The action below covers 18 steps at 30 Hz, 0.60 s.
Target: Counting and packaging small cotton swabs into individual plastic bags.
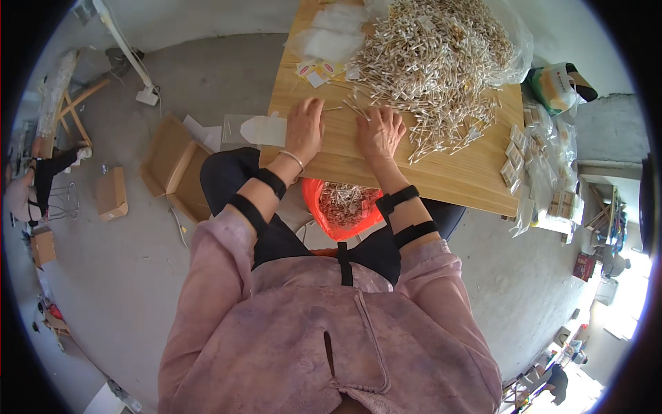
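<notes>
A large heap of cotton swabs [434, 62] with pale sticks and white tips covers the far right of the wooden table [455, 181]. My left hand [305, 129] rests near the table's left front, fingers curled, with a single cotton swab [333, 107] sticking out at its fingertips. To its right, my right hand [381, 135] lies low on the tabletop beside the heap. Its fingers are bent, and a few loose swabs [354, 105] meet its thumb side. A clear plastic sleeve with a white insert [262, 130] lies just left of my left hand.
Between my knees, below the table edge, hangs a red bag [315, 207] with more swabs inside. Clear bags [334, 34] and yellow-white cards [317, 71] lie at the far left. Packed bundles [517, 152] sit beyond the right edge; an open cardboard box [181, 169] stands on the floor.
</notes>
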Each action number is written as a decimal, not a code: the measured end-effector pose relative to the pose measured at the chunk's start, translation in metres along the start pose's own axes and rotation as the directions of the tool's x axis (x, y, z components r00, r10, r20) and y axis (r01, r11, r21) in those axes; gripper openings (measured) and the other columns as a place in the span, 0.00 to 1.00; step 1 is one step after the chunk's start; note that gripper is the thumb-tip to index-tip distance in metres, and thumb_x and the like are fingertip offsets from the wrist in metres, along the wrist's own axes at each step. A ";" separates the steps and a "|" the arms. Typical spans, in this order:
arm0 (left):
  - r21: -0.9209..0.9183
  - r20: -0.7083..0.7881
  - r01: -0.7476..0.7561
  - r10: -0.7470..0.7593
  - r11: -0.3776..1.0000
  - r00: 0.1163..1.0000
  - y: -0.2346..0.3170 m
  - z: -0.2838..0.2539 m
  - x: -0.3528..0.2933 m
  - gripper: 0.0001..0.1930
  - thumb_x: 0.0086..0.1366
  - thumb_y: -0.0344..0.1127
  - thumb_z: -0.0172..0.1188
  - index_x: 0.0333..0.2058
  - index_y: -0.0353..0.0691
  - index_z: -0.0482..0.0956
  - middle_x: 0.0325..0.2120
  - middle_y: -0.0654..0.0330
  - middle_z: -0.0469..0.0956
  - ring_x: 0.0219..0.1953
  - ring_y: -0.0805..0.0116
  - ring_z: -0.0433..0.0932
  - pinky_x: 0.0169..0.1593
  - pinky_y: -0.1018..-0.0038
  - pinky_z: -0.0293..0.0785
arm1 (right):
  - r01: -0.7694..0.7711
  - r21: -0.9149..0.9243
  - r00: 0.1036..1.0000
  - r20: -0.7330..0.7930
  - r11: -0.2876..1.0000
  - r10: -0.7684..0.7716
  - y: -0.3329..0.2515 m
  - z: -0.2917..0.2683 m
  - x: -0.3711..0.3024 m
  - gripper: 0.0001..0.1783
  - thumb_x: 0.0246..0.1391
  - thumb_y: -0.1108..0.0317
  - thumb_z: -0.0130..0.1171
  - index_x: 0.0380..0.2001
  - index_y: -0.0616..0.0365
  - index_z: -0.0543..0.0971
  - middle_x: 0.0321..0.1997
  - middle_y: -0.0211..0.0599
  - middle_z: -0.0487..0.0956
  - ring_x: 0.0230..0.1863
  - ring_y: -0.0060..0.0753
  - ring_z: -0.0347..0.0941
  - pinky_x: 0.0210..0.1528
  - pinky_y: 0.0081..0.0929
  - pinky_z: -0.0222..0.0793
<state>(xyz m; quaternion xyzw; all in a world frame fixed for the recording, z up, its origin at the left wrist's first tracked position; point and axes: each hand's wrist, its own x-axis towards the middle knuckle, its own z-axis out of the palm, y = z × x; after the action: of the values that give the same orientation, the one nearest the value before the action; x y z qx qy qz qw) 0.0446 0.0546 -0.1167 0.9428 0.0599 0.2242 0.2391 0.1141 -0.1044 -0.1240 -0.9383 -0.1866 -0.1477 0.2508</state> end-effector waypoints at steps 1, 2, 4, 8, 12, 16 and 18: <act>0.001 0.004 -0.005 0.005 1.000 1.000 -0.005 0.005 0.003 0.19 0.55 0.28 0.57 0.47 0.40 0.70 0.45 0.53 0.69 0.48 0.51 0.66 0.52 0.59 0.61 | -0.006 0.001 1.000 -0.003 1.000 0.006 0.000 0.001 -0.001 0.14 0.44 0.58 0.62 0.35 0.51 0.77 0.41 0.34 0.71 0.50 0.43 0.61 0.55 0.44 0.52; -0.026 0.011 0.006 -0.005 1.000 1.000 -0.010 0.008 0.004 0.15 0.55 0.28 0.57 0.43 0.41 0.73 0.41 0.56 0.71 0.47 0.52 0.67 0.50 0.59 0.62 | -0.004 0.022 0.999 -0.031 1.000 0.005 -0.001 0.003 -0.003 0.12 0.45 0.59 0.62 0.33 0.49 0.78 0.40 0.33 0.71 0.49 0.42 0.62 0.55 0.43 0.52; -0.060 0.022 0.012 -0.011 0.998 1.000 -0.012 0.011 0.003 0.10 0.56 0.28 0.58 0.38 0.43 0.77 0.37 0.59 0.72 0.45 0.54 0.69 0.48 0.60 0.64 | -0.008 0.036 0.998 -0.062 0.999 0.011 0.004 0.001 -0.005 0.09 0.46 0.60 0.61 0.32 0.48 0.78 0.38 0.31 0.72 0.48 0.41 0.63 0.54 0.43 0.53; -0.116 0.090 -0.083 0.094 0.990 0.991 -0.004 0.003 -0.020 0.05 0.55 0.29 0.59 0.31 0.45 0.77 0.33 0.62 0.72 0.44 0.58 0.69 0.48 0.63 0.63 | -0.009 0.051 0.997 -0.075 0.999 0.013 0.010 -0.001 -0.010 0.08 0.46 0.61 0.61 0.32 0.46 0.79 0.37 0.29 0.72 0.47 0.38 0.64 0.54 0.42 0.53; -0.158 0.094 -0.138 0.154 0.978 0.984 0.004 0.001 -0.028 0.04 0.53 0.32 0.61 0.30 0.47 0.78 0.34 0.62 0.71 0.44 0.59 0.69 0.48 0.63 0.63 | 0.122 0.057 0.991 -0.068 0.991 -0.118 0.006 -0.001 -0.011 0.08 0.46 0.60 0.62 0.32 0.44 0.80 0.36 0.28 0.72 0.46 0.38 0.64 0.54 0.42 0.53; -0.072 0.072 -0.097 0.102 0.993 0.992 0.019 -0.003 -0.029 0.10 0.52 0.35 0.63 0.35 0.47 0.77 0.39 0.61 0.71 0.47 0.57 0.68 0.51 0.64 0.62 | 0.175 0.061 0.985 -0.023 0.983 -0.173 -0.002 -0.002 -0.028 0.09 0.46 0.61 0.61 0.34 0.43 0.80 0.38 0.28 0.72 0.48 0.39 0.64 0.57 0.44 0.52; -0.014 -0.065 -0.060 0.058 0.998 0.996 0.024 -0.006 -0.026 0.19 0.51 0.38 0.65 0.42 0.44 0.74 0.45 0.60 0.70 0.50 0.55 0.67 0.55 0.62 0.61 | 0.221 0.039 0.974 -0.056 0.974 -0.219 -0.004 -0.005 -0.038 0.10 0.47 0.61 0.61 0.36 0.41 0.81 0.41 0.29 0.72 0.47 0.40 0.65 0.57 0.44 0.52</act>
<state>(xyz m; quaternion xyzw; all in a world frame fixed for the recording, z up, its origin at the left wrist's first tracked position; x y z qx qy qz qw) 0.0187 0.0301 -0.1102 0.9346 0.0379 0.2619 0.2377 0.0783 -0.1143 -0.1323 -0.9018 -0.2862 -0.1945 0.2588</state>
